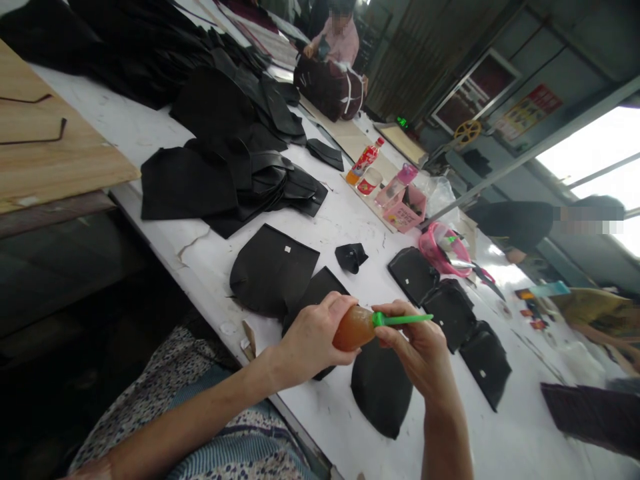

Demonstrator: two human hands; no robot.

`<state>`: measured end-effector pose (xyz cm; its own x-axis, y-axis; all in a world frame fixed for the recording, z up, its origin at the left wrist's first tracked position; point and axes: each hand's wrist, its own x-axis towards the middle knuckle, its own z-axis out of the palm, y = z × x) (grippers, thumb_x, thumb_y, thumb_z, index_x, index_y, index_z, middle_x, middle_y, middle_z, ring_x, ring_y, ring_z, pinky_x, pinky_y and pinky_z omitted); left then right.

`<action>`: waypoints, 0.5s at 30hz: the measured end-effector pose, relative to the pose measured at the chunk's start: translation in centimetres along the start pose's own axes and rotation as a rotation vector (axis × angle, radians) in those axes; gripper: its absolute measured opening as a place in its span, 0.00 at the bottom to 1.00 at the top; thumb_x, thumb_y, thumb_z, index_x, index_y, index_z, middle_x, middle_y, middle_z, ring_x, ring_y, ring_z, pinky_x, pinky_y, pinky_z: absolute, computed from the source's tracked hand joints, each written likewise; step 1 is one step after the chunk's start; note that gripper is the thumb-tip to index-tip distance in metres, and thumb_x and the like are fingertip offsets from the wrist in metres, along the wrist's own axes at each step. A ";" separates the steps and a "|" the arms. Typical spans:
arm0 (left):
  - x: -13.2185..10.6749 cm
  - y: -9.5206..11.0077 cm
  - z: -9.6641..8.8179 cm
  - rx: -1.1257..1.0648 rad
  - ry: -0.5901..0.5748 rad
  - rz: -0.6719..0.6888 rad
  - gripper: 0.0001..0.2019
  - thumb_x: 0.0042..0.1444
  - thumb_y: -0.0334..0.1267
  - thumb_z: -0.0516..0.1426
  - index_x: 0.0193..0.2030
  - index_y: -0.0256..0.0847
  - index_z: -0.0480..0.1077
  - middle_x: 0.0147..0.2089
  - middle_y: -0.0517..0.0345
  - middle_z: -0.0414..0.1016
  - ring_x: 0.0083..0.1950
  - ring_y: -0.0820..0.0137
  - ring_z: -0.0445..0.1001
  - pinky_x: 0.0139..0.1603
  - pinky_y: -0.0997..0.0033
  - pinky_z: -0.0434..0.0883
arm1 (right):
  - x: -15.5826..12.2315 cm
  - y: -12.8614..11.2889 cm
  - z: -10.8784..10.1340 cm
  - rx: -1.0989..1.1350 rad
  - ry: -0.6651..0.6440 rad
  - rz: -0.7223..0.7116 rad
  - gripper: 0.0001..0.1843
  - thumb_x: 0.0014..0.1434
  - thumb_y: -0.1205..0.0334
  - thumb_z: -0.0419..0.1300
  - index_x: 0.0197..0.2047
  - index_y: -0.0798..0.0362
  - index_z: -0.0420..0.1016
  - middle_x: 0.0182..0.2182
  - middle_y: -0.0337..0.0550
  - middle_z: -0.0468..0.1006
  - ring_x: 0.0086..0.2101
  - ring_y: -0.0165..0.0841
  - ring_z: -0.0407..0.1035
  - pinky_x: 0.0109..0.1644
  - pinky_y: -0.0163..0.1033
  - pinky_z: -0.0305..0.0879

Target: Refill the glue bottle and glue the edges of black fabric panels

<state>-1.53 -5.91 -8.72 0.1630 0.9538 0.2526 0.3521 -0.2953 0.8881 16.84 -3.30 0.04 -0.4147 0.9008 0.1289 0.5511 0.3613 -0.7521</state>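
Observation:
My left hand (320, 333) is wrapped around the body of an amber squeeze bottle (356, 327), which lies tilted sideways above the table. At the bottle's neck, my right hand (417, 347) pinches its green nozzle cap (379, 320), whose long thin tip points right. Below my hands are flat black material pieces: a rounded one (273, 267) with a small white tag to the left, one partly covered by my left hand, and another (383, 387) under the bottle. A small crumpled black scrap (351, 257) lies just beyond.
Piles of black pieces (190, 180) cover the table's far left. Tagged black pieces (447, 313) lie to the right, by a pink basket (445, 250). A drink bottle (365, 160), paper cup (370, 181) and pink box (405, 207) stand farther back. Other people work around the table.

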 end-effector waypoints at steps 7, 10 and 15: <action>0.2 -0.4 1.0 0.271 0.166 0.059 0.35 0.47 0.29 0.66 0.61 0.38 0.58 0.55 0.45 0.70 0.50 0.53 0.78 0.48 0.54 0.78 | -0.6 -1.0 4.6 0.002 0.405 0.296 0.16 0.62 0.46 0.63 0.38 0.52 0.73 0.18 0.31 0.69 0.16 0.26 0.63 0.20 0.31 0.60; 0.4 -0.5 0.7 0.188 0.148 0.055 0.34 0.46 0.29 0.67 0.60 0.40 0.60 0.54 0.48 0.70 0.48 0.56 0.78 0.48 0.56 0.78 | -0.9 -1.1 4.5 0.135 0.363 0.308 0.18 0.60 0.47 0.66 0.43 0.52 0.74 0.21 0.33 0.72 0.20 0.28 0.67 0.23 0.32 0.65; 0.4 -0.3 -0.4 -0.131 -0.002 -0.023 0.33 0.45 0.35 0.69 0.58 0.45 0.63 0.54 0.56 0.71 0.49 0.62 0.76 0.52 0.60 0.75 | -1.3 -0.9 0.7 0.253 0.079 0.145 0.28 0.58 0.52 0.69 0.60 0.48 0.72 0.28 0.36 0.75 0.26 0.31 0.71 0.31 0.36 0.71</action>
<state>-1.96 -5.43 -8.70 0.1585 0.9600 0.2310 0.2320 -0.2636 0.9363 16.37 -4.92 0.14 -0.2818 0.9581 0.0509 0.3985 0.1651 -0.9022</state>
